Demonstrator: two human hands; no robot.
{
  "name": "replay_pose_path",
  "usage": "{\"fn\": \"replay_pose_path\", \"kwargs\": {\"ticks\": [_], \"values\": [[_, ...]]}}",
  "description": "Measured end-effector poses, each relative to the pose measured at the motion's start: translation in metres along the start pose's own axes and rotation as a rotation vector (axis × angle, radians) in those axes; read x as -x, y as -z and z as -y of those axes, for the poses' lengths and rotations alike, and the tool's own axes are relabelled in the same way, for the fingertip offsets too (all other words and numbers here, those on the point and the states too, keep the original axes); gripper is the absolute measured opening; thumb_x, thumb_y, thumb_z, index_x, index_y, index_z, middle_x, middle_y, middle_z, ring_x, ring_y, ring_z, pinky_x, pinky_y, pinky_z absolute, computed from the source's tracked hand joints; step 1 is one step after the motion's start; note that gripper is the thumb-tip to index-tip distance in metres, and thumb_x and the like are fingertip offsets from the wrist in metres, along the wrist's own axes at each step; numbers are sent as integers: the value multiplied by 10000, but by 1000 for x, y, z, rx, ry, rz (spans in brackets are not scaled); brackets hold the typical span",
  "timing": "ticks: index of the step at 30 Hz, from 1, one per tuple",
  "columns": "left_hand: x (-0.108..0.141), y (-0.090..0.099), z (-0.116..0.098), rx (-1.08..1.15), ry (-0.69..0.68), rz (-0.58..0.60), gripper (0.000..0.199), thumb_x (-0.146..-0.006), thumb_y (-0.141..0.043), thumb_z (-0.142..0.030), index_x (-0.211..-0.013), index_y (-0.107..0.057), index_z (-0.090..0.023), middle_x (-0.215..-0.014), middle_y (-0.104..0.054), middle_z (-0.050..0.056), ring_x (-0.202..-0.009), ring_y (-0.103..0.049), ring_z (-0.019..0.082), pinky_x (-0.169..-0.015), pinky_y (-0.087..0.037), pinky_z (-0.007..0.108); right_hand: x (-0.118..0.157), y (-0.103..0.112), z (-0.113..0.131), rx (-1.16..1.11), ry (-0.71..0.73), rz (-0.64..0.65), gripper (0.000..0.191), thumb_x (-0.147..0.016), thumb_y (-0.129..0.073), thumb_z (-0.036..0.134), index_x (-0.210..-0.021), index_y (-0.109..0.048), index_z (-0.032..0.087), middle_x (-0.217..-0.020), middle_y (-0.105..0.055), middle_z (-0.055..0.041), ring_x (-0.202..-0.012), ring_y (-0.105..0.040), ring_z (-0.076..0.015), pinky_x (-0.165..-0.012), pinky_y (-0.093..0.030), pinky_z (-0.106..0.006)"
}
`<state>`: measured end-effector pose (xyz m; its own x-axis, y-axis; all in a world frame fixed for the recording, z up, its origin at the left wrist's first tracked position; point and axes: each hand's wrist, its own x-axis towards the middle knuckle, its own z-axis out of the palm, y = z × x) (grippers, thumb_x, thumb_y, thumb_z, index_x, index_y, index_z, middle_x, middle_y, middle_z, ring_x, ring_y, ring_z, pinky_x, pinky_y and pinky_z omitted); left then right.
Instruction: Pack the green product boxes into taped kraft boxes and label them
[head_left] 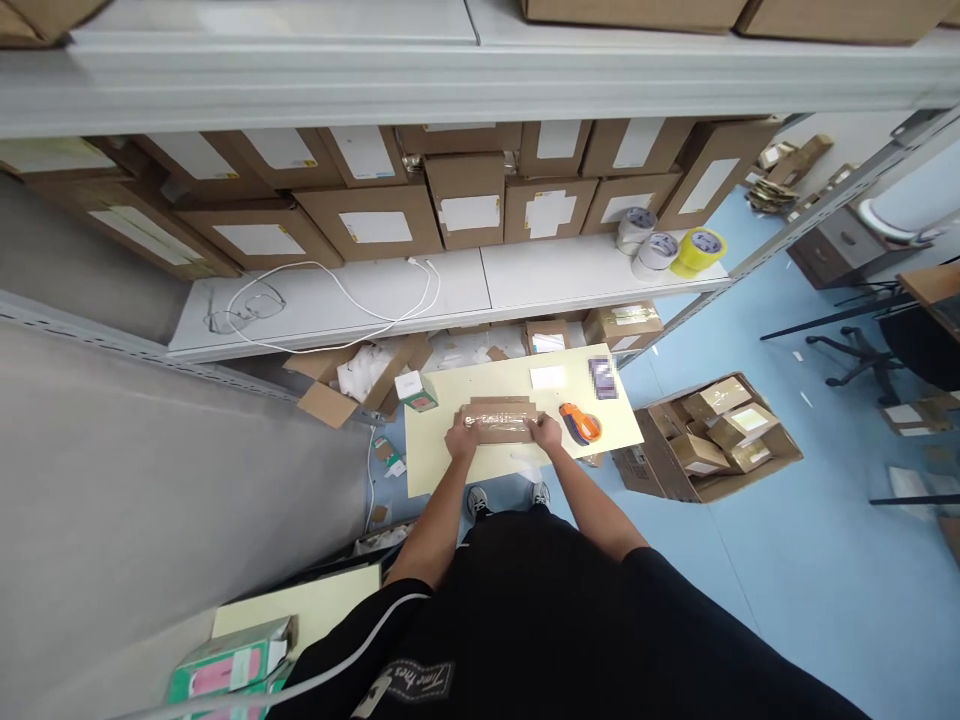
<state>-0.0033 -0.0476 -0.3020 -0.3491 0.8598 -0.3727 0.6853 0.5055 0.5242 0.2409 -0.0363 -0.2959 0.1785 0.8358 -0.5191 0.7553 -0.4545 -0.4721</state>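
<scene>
A brown cardboard piece with shiny clear tape across it [499, 422] lies on the pale yellow table [442, 462]. My left hand [461, 437] grips its left end, fingers closed on the edge. At the right end my right hand [546, 432] holds the cardboard in the same way. To the right of it rests an orange and blue tape dispenser [581, 424]. A white label sheet [547, 377] and a dark, pixelated item [602, 378] lie farther back. Near the table's left corner stands a small white and green box [417, 391].
A shelf [420, 295] behind the table holds labelled cartons [375, 225], a white cable and tape rolls [699, 250]. An open carton with packing material [364, 372] is at the left. On the floor at right sits a large carton of boxes [720, 437].
</scene>
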Motion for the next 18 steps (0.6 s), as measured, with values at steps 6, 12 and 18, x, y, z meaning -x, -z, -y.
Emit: {"fn": "replay_pose_path", "kwargs": {"ticks": [6,12,18], "values": [[-16,11,5,141,27,131,315,-933,-669,-402,-1189,-795,-269,-1056,-821,33,-1078,-727,258,-900,-512,294,-9,23,-18,-248,151,163,488,-867,-585,650,-621,-523,233,-636,-635,-26,-738,-634,-218,-697,-517,-290],[-23,25,9,227,47,154,236,-905,-676,-285,-1076,-829,-230,-1089,-828,24,-1096,-736,222,-925,-523,263,-8,31,-15,-318,180,228,494,-826,-640,666,-646,-582,210,-610,-598,-12,-644,-589,-178,-676,-532,-312],[-4,45,9,373,100,15,543,-994,-542,-616,-1288,-745,-207,-964,-819,58,-987,-753,232,-905,-543,294,-7,22,-13,-410,107,-21,581,-853,-575,753,-714,-663,195,-636,-655,-59,-670,-637,-220,-694,-546,-328]]}}
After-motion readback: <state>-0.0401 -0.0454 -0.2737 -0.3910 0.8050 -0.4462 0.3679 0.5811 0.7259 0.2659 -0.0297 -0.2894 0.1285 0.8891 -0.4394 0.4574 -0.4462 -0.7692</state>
